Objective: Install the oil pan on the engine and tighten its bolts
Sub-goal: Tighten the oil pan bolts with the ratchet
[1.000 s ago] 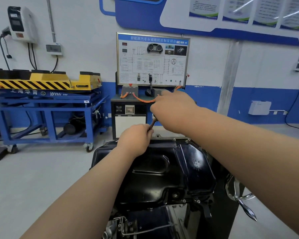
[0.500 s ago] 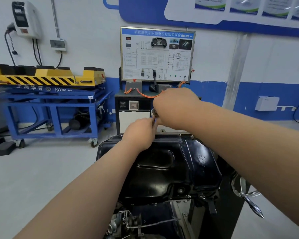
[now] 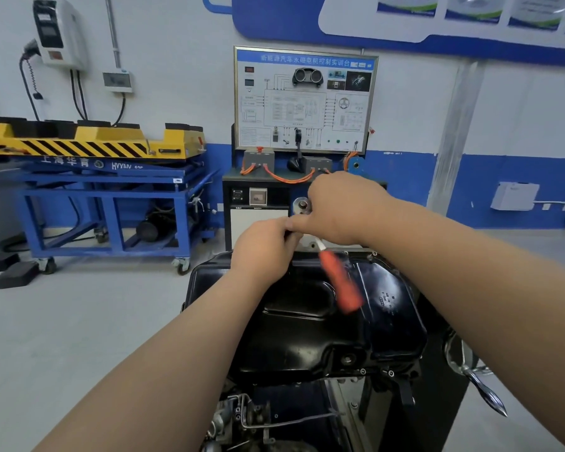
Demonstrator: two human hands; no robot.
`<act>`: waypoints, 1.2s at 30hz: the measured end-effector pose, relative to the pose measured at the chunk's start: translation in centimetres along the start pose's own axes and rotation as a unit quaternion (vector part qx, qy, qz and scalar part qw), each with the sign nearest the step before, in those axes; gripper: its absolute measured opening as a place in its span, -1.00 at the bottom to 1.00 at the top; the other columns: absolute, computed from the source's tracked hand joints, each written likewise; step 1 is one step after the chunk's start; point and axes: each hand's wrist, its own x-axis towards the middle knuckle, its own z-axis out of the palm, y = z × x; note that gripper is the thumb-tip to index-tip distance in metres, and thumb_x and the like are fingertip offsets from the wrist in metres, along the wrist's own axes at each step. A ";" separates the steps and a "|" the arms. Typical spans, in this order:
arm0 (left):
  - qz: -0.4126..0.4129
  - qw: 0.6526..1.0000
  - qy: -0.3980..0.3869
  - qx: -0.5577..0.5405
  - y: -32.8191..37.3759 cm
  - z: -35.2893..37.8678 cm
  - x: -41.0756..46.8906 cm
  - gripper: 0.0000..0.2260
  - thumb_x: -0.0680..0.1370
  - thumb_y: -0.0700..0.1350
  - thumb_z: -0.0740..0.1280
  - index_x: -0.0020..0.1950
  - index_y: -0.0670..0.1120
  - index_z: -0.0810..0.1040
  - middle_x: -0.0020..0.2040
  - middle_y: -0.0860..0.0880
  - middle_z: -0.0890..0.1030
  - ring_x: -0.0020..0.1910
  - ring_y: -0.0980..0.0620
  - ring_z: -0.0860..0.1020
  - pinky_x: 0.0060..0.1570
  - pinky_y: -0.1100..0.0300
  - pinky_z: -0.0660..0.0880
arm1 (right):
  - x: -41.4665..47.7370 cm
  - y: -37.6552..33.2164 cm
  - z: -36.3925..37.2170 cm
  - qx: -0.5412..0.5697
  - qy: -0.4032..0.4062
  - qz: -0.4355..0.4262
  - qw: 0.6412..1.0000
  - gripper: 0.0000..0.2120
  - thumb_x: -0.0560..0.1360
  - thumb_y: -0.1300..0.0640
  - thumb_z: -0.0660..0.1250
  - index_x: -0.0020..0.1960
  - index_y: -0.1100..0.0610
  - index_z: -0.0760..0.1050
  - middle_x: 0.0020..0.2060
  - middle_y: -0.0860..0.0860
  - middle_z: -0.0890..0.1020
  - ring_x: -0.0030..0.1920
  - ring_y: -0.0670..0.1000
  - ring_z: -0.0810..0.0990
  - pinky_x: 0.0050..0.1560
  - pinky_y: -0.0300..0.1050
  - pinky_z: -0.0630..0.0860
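The black oil pan [image 3: 310, 324] sits on the engine [image 3: 268, 419], which is mounted on a stand in front of me. Small bolts [image 3: 391, 373] show along its near flange. A ratchet wrench with a silver head [image 3: 301, 204] and a blurred orange handle [image 3: 341, 282] stands at the pan's far edge. My right hand [image 3: 343, 207] grips the wrench near its head. My left hand [image 3: 263, 246] is curled round the dark extension below the head, fingers touching the right hand. The bolt under the tool is hidden.
A training panel on a black cabinet [image 3: 304, 102] stands just behind the engine. A blue wheeled lift table with a yellow striped top [image 3: 95, 177] is at the left. A chrome crank handle [image 3: 480, 383] sticks out at the stand's right. Grey floor lies open at the left.
The orange handle has swung out from behind my right hand, now angled down toward me over the pan. Both hands stay at the pan's far edge; the camera moved closer.
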 end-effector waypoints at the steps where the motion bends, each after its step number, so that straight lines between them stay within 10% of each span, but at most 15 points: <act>1: 0.011 1.000 0.000 -0.006 0.0 0.0 -0.1 -0.85 0.58 0.00 0.23 -0.06 0.01 0.57 -0.32 0.03 0.55 -0.31 -0.01 0.51 -0.37 0.16 0.35 | 0.1 0.5 -0.1 -0.003 -0.007 -0.022 1.000 -0.52 0.41 -0.32 0.22 -0.34 0.10 0.42 -0.39 -0.01 0.49 -0.40 -0.02 0.44 -0.45 -0.19 0.24; 4: 0.006 1.000 -0.001 -0.006 -0.2 0.2 0.1 -0.84 0.59 0.01 0.23 0.01 0.00 0.58 -0.22 0.02 0.62 -0.21 -0.02 0.55 -0.31 0.15 0.38 | -0.3 2.3 0.2 0.257 -0.032 0.023 0.966 -0.55 0.42 -0.31 0.22 -0.28 0.08 0.49 -0.41 -0.10 0.54 -0.44 -0.06 0.47 -0.41 -0.18 0.38; 6: 0.001 1.000 -0.010 -0.006 -0.3 0.4 0.5 -0.83 0.59 0.03 0.24 0.03 0.03 0.60 -0.18 0.05 0.61 -0.18 0.01 0.55 -0.28 0.16 0.37 | -0.5 3.2 1.4 0.514 -0.044 0.115 0.849 -0.72 0.52 -0.07 0.22 -0.21 0.08 0.55 -0.42 -0.05 0.59 -0.43 -0.04 0.51 -0.42 -0.16 0.47; 10: -0.002 1.000 -0.021 -0.014 -0.4 0.5 0.4 -0.84 0.57 0.05 0.25 0.04 0.09 0.61 -0.22 0.09 0.60 -0.19 0.03 0.55 -0.28 0.15 0.43 | -1.0 5.3 4.2 0.642 -0.256 0.138 0.709 -0.70 0.52 0.37 0.23 0.19 0.15 0.51 -0.06 0.16 0.66 -0.27 0.03 0.64 -0.31 -0.08 0.60; 15: -0.021 0.995 -0.077 0.057 -0.3 -0.1 1.0 -0.88 0.53 -0.12 0.21 -0.08 0.02 0.53 -0.36 0.09 0.46 -0.38 0.09 0.44 -0.35 0.19 0.35 | -0.1 2.8 6.1 0.424 -0.137 0.035 0.895 -0.64 0.46 -0.09 0.37 0.24 -0.11 0.47 0.06 -0.13 0.57 -0.06 -0.22 0.53 -0.09 -0.31 0.40; 22: -0.050 0.997 -0.059 -0.018 0.3 -1.7 0.2 -0.75 0.54 -0.15 0.21 -0.31 0.09 0.50 -0.26 0.03 0.60 -0.24 0.03 0.56 -0.27 0.17 0.47 | 0.2 -1.7 9.7 0.449 0.043 0.112 0.886 -0.67 0.55 -0.12 0.10 -0.32 -0.05 0.43 -0.40 -0.08 0.51 -0.34 -0.04 0.50 -0.35 -0.18 0.36; 26: -0.113 0.972 0.123 -0.164 2.2 -4.4 -0.3 -0.87 0.51 0.02 0.21 -0.19 0.14 0.53 -0.22 0.20 0.61 -0.18 0.25 0.56 -0.20 0.22 0.49 | 0.2 -1.7 10.1 0.341 0.060 0.137 0.928 -0.86 0.52 0.06 0.18 -0.19 -0.01 0.46 -0.32 -0.03 0.55 -0.25 0.08 0.56 -0.23 -0.08 0.49; 29: -0.072 0.996 0.047 -0.026 5.0 -4.9 -0.5 -0.67 0.43 0.33 0.21 -0.20 0.09 0.47 -0.26 0.13 0.54 -0.24 0.23 0.49 -0.36 0.24 0.34 | 0.1 -1.8 10.0 0.253 0.048 0.098 0.961 -0.94 0.49 0.21 0.20 -0.08 0.10 0.43 -0.29 -0.01 0.49 -0.20 0.12 0.56 -0.24 -0.06 0.41; 36: 0.047 0.969 -0.065 0.235 6.4 -6.9 1.0 -0.79 0.58 0.05 0.22 0.02 -0.08 0.48 -0.07 -0.05 0.55 -0.10 -0.08 0.49 -0.20 0.11 0.37 | 1.1 -0.6 9.0 0.345 -0.053 0.077 0.934 -0.85 0.55 0.21 0.12 -0.19 0.08 0.32 -0.35 -0.11 0.40 -0.28 -0.03 0.39 -0.21 -0.14 0.31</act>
